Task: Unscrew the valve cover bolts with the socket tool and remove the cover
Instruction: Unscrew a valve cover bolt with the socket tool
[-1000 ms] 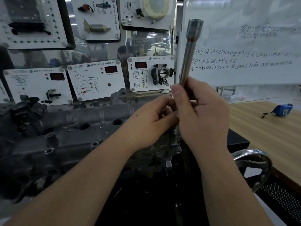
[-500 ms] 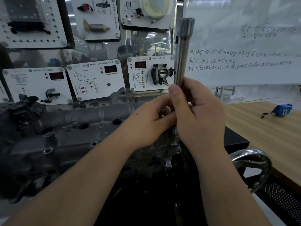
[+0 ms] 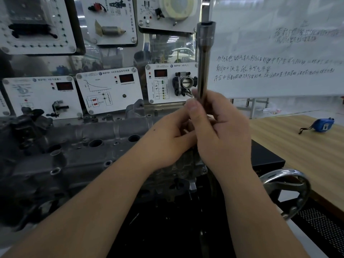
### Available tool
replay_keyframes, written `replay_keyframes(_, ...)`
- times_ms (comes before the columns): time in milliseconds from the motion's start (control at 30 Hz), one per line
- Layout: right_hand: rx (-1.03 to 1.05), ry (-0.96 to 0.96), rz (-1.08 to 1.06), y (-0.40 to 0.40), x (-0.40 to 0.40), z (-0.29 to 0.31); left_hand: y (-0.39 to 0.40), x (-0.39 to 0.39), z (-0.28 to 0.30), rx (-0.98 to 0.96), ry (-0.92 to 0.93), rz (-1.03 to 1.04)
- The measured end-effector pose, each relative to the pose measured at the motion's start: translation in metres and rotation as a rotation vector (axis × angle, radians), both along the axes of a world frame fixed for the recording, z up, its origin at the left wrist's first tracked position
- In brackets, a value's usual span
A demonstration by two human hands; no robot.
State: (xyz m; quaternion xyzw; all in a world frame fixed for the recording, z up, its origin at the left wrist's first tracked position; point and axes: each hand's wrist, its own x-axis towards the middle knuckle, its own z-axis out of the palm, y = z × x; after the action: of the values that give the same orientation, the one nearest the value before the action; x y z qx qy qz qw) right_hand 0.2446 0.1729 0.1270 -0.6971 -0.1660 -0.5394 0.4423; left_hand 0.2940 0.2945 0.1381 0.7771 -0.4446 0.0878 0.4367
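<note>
right hand (image 3: 223, 131) grips the upright socket tool (image 3: 204, 58); left hand (image 3: 167, 138) pinches its hidden base, above the grey valve cover (image 3: 74, 146), a wooden table (image 3: 297, 146) to the right.

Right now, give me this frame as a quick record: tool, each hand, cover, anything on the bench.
tool: socket tool, upright, socket end up
right hand: grip round the tool's lower shaft
left hand: fingers curled at the tool's lower end; what they hold is hidden
valve cover: on the engine, left of the hands
tool on a bolt: cannot tell, lower end hidden
bench: wooden table with blue tape measure
</note>
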Motion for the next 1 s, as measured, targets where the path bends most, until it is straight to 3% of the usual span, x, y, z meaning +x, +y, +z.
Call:
replay_keyframes(333,0.081,0.087,0.057,-0.01,0.004,0.0,-0.002,0.0,0.001,0.056,-0.007,0.026)
replay_keyframes(533,0.07,-0.008,-0.022,-0.008,0.006,-0.002,-0.004,-0.001,0.001,0.052,0.011,0.018)
replay_keyframes(767,0.081,0.068,0.055,-0.012,0.007,-0.003,-0.001,-0.002,-0.001,0.006,0.025,0.0)
replay_keyframes(1000,0.059,-0.001,0.044,-0.005,0.008,-0.002,-0.003,0.001,0.001,0.018,0.014,-0.004)
